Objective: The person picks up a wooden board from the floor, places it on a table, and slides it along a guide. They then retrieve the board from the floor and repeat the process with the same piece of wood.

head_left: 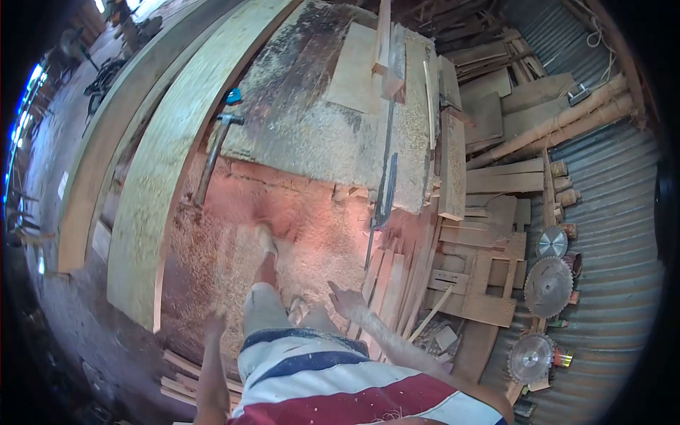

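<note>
My right hand [347,300] hangs in front of my body, empty, with the index finger stretched out, left of a bundle of thin wood strips [388,290]. My left hand [214,324] hangs low at the left over the sawdust; its fingers are blurred. Ahead stands a dusty saw table [304,145] with a dark blade or guard [386,191] near its right side. A hammer [214,152] leans at the table's left edge, below a small blue object [234,96].
Long thick planks [159,191] run along the left. Circular saw blades [547,286] hang by the corrugated wall [609,241] at the right. Wood offcuts [489,283] are stacked beside it. Sawdust [205,276] covers the floor. More strips [185,375] lie at the lower left.
</note>
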### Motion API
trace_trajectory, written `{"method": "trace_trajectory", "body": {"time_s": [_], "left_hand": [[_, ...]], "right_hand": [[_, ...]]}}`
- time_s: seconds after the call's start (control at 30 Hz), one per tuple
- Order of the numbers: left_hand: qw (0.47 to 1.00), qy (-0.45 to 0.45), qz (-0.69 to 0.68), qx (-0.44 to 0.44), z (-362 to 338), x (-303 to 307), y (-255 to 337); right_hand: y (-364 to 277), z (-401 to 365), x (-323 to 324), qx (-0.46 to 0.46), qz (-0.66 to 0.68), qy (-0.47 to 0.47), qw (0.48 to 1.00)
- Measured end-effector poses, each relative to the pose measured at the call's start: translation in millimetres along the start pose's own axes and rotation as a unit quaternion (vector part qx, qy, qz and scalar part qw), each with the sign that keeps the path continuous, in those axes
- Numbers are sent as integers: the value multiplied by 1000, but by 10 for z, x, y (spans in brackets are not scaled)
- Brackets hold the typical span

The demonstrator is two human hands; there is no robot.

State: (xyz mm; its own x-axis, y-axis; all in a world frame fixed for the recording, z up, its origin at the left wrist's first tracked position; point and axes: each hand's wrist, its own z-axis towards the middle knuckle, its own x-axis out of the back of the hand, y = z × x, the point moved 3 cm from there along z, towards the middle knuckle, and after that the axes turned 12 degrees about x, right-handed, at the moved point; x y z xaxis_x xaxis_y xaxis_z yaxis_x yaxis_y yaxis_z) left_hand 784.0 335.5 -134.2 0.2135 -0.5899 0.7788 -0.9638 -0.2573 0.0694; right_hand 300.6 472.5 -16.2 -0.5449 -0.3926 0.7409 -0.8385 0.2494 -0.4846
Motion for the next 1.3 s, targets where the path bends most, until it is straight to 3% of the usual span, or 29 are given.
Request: {"method": "trace_trajectory", "body": {"time_s": [0.03, 0.07, 0.1, 0.13, 0.2, 0.23, 0.3, 0.37, 0.4, 0.43, 0.47, 0.53, 0.6, 0.67, 0.73, 0.77, 0.8, 0.83, 0.9, 0.93, 0.97, 1.0, 1.1, 1.2, 1.27, 1.3], "left_hand": [[994, 36, -99, 37, -392, -47, -710], [987, 13, 147, 56, -611, -187, -1362], [990, -22, 134, 45, -731, -535, -2087], [987, -25, 99, 121, -960, -841, -2670], [944, -104, -49, 309, -1699, -1011, -3167], [927, -101, -96, 349, -1909, -1122, -3365], [919, -102, -180, 336, -2126, -1644, -3451], [881, -125, -268, 371, -2602, -2130, -3351], [855, -129, -307, 397, -2793, -2357, -3317], [836, -130, -327, 420, -2981, -2635, -3338], [838, -127, -319, 424, -3129, -2933, -3300], [912, -73, -182, 361, -3154, -3833, -3378], [838, -85, -309, 442, -3379, -3868, -3321], [773, -67, -380, 503, -3304, -4073, -3543], [738, -35, -400, 542, -3165, -4655, -3729], [721, -50, -413, 555, -3008, -4657, -3914], [704, -26, -401, 586, -2805, -5125, -4113], [684, -2, -388, 617, -2553, -5601, -4304], [603, -43, -472, 642, -2135, -5335, -4815], [612, -3, -418, 671, -1949, -5637, -4996], [616, 31, -399, 678, -1718, -6180, -5235], [663, 135, -312, 667, -1521, -6547, -5392], [672, 61, -330, 660, -1206, -6797, -5858], [665, -25, -362, 652, -1019, -7209, -6070], [688, -50, -375, 620, -1059, -7442, -6152], [713, -41, -371, 594, -1121, -7502, -6179]], "right_hand": [[-34, 31, -20, 22, -19, -20, 999], [-79, 63, -2, 43, -41, -40, 997], [-123, 112, 16, 62, -65, -61, 994], [-182, 190, 20, 78, -83, -65, 991], [-295, 227, -159, 109, -111, -91, 984], [-330, 211, -222, 138, -126, -81, 979], [-314, 328, -456, 176, -172, -118, 962], [-323, 462, -895, 213, -243, -222, 920], [-831, 326, -759, 262, -187, -124, 939], [-1211, 343, -858, 263, -204, -178, 926], [-1430, 336, -1011, 246, -232, -217, 916], [-1763, 331, -1449, 247, -213, -295, 898], [-1849, 207, -1692, 199, -193, -354, 893], [-2003, 189, -2085, 150, -157, -409, 886], [-1836, 140, -2427, 79, -89, -391, 913], [-1838, 161, -2629, 30, -70, -377, 923], [-1640, 124, -2723, -25, -53, -359, 932], [-1269, 198, -2708, 130, -131, -396, 900], [-1146, 289, -2954, 126, -173, -387, 897], [-1414, 173, -3080, -34, -138, -338, 930], [-1120, 203, -3166, 8, -176, -340, 924], [-722, 199, -3009, 44, -218, -341, 914], [-461, 155, -2973, -179, -242, -323, 897], [-165, 478, -2970, -182, -322, -314, 874], [-393, 647, -3216, -9, -254, -279, 926], [-664, 712, -3475, -55, -188, -257, 946]]}}
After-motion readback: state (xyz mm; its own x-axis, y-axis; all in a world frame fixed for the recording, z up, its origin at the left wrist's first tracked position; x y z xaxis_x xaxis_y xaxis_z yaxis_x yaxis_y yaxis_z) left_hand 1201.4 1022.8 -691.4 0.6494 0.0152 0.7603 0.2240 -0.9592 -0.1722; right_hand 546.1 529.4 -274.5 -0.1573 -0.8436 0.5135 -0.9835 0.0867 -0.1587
